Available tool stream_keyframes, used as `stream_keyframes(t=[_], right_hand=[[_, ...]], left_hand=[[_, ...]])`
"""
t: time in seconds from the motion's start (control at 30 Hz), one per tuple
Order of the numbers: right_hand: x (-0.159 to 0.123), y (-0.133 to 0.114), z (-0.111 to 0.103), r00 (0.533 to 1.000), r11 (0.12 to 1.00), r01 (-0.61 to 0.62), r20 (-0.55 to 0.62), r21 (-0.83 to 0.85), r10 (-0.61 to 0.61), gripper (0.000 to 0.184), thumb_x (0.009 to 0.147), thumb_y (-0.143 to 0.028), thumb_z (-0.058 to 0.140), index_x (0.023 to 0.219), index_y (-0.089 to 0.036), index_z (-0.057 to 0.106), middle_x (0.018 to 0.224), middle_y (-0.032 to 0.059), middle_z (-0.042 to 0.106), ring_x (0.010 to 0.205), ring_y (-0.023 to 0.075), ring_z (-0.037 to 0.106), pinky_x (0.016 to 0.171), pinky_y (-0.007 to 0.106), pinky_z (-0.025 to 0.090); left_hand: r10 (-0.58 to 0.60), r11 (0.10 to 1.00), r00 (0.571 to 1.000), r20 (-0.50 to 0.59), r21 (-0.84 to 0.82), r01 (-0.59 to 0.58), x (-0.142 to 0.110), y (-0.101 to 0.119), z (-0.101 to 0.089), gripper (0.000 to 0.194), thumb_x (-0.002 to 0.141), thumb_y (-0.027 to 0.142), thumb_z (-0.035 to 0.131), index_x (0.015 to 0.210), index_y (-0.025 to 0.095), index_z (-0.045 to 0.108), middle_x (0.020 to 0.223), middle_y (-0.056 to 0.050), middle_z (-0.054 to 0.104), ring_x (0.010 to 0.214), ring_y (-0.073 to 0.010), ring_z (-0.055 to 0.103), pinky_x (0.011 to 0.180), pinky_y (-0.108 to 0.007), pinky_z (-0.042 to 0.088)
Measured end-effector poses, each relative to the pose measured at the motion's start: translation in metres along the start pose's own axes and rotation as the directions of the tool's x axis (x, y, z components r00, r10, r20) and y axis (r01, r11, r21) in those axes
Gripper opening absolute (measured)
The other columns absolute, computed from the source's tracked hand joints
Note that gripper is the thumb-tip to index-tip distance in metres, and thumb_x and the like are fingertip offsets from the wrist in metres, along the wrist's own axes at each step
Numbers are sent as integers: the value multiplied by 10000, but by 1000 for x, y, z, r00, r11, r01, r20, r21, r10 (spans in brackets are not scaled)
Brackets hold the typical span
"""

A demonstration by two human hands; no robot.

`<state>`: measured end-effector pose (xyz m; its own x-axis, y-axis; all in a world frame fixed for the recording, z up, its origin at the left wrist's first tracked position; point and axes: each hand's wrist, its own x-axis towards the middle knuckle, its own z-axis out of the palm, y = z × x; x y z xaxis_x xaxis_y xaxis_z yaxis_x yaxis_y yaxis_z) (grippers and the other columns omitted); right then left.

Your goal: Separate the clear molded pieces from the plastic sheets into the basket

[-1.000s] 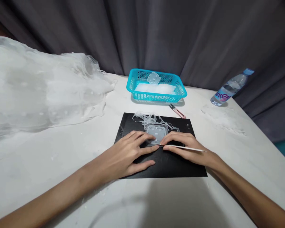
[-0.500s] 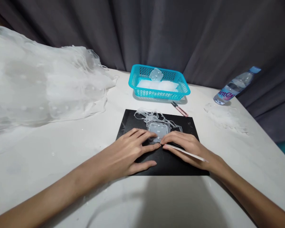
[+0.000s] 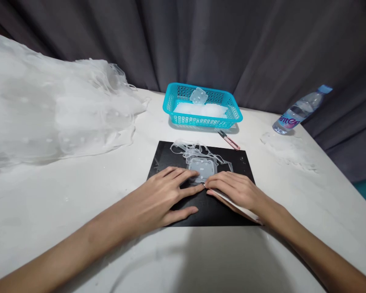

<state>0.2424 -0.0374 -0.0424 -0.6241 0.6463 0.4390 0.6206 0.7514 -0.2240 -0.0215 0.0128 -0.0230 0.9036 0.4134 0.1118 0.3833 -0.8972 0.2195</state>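
A translucent, rounded-square rubbery piece [image 3: 202, 167] with small raised dots lies on a black mat [image 3: 232, 217]. My left hand [image 3: 173, 191] rests flat, fingers spread, with its fingertips on the near left edge of the piece. At the near right corner, my right hand [image 3: 236, 189] is closed around a slim, pale-handled tool [image 3: 244, 209]. Its thin tip meets the near edge of the piece, beside my left index finger; the exact kind of tool is unclear. Tangled clear trimmings [image 3: 190, 148] lie along the far side of the piece.
Behind the mat stands a blue perforated basket [image 3: 201, 121] holding translucent pieces. Pink-handled thread snips [image 3: 230, 141] lie before it. To the right are a water bottle [image 3: 299, 112] and a heap of clear scraps [image 3: 288, 150]. A large pile of translucent sheets [image 3: 55, 110] covers the left.
My right hand has turned slightly, and the tool's handle end has swung down toward me, showing a wider side. My left hand stays in place. The whole view has shifted a little.
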Motion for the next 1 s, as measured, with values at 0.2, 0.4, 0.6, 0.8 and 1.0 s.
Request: stream_keyframes(t=[0.2, 0.4, 0.6, 0.8, 1.0], right_hand=[[-5, -6, 7, 998, 987, 37, 58, -158, -28, 321, 1072, -145, 502, 1383, -101, 568, 1274, 147, 735, 1174, 244, 697, 975, 380, 594], [-1, -13, 13, 992, 998, -54, -115, -29, 50, 424, 1040, -112, 545, 1459, -105, 484, 1214, 153, 738, 1121, 240, 711, 953, 371, 610], [8, -27, 16, 976, 992, -115, -181, 52, 123, 419, 1056, -104, 480, 1472, -142, 435, 1186, 158, 732, 1047, 244, 731, 874, 370, 635], [12, -32, 17, 959, 977, -170, -208, 128, 194, 377, 1055, -133, 490, 1430, -161, 473, 1183, 155, 720, 1093, 247, 715, 913, 384, 632], [3, 43, -11, 557, 682, -532, -399, 502, 729, 281, 1024, -334, 577, 1261, -185, 600, 1116, 110, 737, 955, 222, 738, 899, 425, 622]], left_hand=[[-124, 982, 992, -36, -148, 117, 0, 5, -4, 328, 1065, 409, 521, 1310, 276, 694, 1405, -103, 618, 1198, -285, 645, 1000, -411, 482], [-623, 631, 775, 105, -517, 578, 11, 15, 3, 494, 1016, 619, 511, 792, 207, 664, 660, 28, 640, 566, -154, 576, 577, -274, 394], [-620, 337, 776, 116, -854, 397, 19, 19, 19, 380, 970, 526, 617, 859, 187, 750, 846, -35, 774, 658, -172, 658, 686, -272, 492], [-669, 251, 738, 93, -905, 342, 21, 16, 20, 164, 830, 308, 690, 751, 166, 718, 690, -17, 705, 675, -168, 639, 682, -262, 492], [-704, 266, 689, 175, -833, 484, 19, 18, 14, 203, 741, 303, 620, 582, 179, 599, 554, 18, 578, 554, -133, 514, 568, -247, 367]])
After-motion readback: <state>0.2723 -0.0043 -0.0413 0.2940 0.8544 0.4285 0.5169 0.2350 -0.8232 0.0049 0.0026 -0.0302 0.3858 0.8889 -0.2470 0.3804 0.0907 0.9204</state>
